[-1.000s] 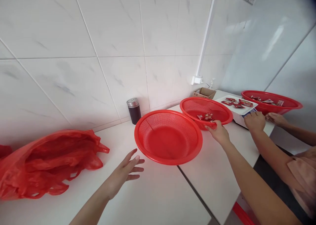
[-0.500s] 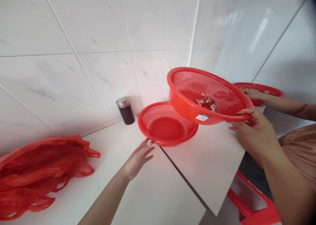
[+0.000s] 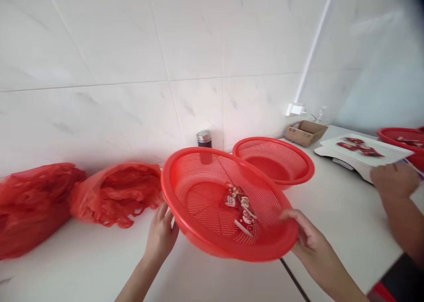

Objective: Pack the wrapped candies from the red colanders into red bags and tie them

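A round red plastic colander [image 3: 195,249] hangs tilted over the table in front of me. My right hand [image 3: 308,233] grips its right rim, thumb on top and fingers underneath. At the left rim, my left hand [image 3: 163,229] supports the side, its fingertips partly hidden behind the colander. Several small red-and-white packets [image 3: 243,209] lie inside, toward the right, with pale strips among them. Behind it stands a second red colander [image 3: 271,180], and no hand touches that one.
Two red plastic bags [image 3: 36,205] lie crumpled at the left. A dark flask with a silver lid [image 3: 204,137] stands by the tiled wall. Farther right are a cardboard box [image 3: 304,134], a white scale [image 3: 347,160] bearing red packets, another person's hand [image 3: 395,178] and more red colanders [image 3: 394,136].
The held colander has come left and nearer to me. My left hand has left the other colander's rim and taken this one's left side. The view has turned, bringing the scale into sight.
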`<state>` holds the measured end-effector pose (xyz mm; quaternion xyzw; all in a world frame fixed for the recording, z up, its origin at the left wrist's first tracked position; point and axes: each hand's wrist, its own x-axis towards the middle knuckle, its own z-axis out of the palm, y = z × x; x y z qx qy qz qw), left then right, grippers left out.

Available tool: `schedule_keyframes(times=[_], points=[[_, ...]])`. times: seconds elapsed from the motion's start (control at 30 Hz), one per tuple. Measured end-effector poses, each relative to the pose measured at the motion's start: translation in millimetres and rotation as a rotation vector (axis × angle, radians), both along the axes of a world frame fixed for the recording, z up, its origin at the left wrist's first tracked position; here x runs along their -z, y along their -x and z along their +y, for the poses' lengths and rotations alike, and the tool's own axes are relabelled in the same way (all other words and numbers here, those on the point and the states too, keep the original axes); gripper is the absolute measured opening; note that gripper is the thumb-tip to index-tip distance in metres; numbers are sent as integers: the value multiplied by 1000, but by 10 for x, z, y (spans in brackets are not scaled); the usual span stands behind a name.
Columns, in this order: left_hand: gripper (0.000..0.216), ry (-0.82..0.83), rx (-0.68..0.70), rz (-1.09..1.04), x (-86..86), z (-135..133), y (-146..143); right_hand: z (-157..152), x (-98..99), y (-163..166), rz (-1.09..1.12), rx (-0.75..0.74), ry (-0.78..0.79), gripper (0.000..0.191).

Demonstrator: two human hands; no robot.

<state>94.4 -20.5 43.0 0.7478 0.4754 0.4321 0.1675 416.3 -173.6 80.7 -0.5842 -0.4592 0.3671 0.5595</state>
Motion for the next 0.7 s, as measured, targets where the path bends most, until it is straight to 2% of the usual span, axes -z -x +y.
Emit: schedule_keyframes(times=[0.07,0.13,0.23,0.37,0.43,0.47,0.5,0.57,0.63,0.7], points=[[15,-135,-123,36,-87,42,332,58,144,85,-134,96,80,33],[14,-306,-302,111,-206,94,602,107,273,168,-256,190,140,35],[15,-493,-576,241,-353,187,875,149,450,216,-400,283,123,40],[20,-442,-716,280,-370,250,1054,114,536,146,-738,396,-8,55],[28,-389,-771,279,-327,242,1108,87,435,225,-836,444,-142,50],[35,-356,-795,270,-307,236,1134,85,345,332,-836,417,-219,44],[44,-317,-815,261,-295,231,1161,99,235,488,-792,371,-316,37],[67,-230,-839,260,-302,236,1218,199,-6,930,-721,12,-381,30],[86,-159,-842,298,-342,268,1273,429,-183,1474,-689,-344,-345,31],[94,-122,-824,359,-390,326,1317,791,-219,2013,-766,-583,-332,37]])
